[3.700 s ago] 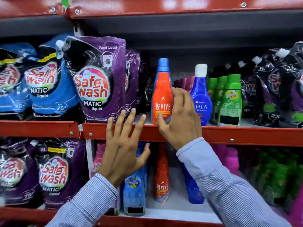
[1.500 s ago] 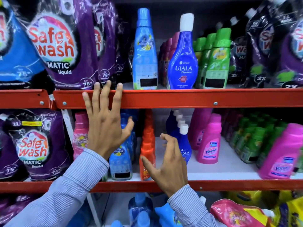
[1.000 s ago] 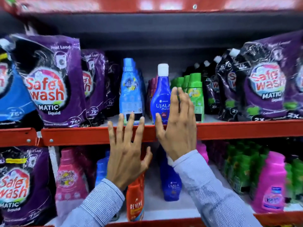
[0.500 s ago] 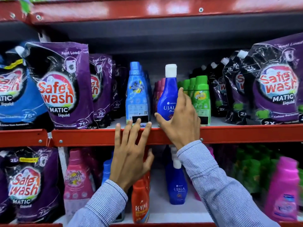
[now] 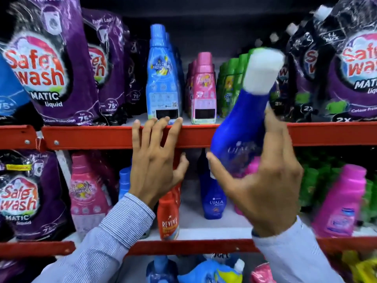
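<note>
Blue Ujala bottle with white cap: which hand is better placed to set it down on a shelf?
Right. The right hand grips the tilted bottle; the left hand rests on the red shelf edge.

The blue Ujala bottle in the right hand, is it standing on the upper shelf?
No, the right hand grips the blue Ujala bottle tilted in the air, in front of the red shelf rail.

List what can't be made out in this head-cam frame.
Blue bottle label: head view, motion blur, only UJALA faintly legible.
Right hand fingers: head view, mostly behind that bottle.
Light blue bottle bottom edge: head view, covered by left hand fingertips.
Bottom-shelf packs: head view, cut off by lower edge.
</note>
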A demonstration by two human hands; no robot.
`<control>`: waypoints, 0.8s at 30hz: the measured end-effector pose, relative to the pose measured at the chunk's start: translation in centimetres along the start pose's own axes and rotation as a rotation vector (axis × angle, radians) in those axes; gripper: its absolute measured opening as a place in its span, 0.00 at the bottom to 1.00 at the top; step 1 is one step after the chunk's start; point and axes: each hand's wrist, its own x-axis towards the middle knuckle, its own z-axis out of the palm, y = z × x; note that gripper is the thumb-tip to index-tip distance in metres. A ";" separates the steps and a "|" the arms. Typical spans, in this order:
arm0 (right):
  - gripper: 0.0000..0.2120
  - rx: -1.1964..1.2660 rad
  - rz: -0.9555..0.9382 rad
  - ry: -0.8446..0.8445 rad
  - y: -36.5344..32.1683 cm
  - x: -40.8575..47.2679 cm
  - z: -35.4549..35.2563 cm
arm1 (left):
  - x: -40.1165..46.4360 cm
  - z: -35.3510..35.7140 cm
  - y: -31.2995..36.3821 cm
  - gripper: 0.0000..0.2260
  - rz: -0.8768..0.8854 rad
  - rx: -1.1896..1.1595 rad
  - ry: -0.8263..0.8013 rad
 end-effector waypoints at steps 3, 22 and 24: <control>0.43 -0.020 0.060 -0.163 1.5 -4.9 0.6 | 0.0 0.1 0.1 0.34 0.000 0.010 0.007; 0.43 -0.157 0.401 -0.606 8.7 -17.3 8.0 | -0.1 0.4 0.1 0.35 0.005 0.034 -0.054; 0.44 -0.163 0.398 -0.597 8.8 -17.5 8.0 | -0.2 0.3 0.3 0.35 -0.001 0.038 -0.070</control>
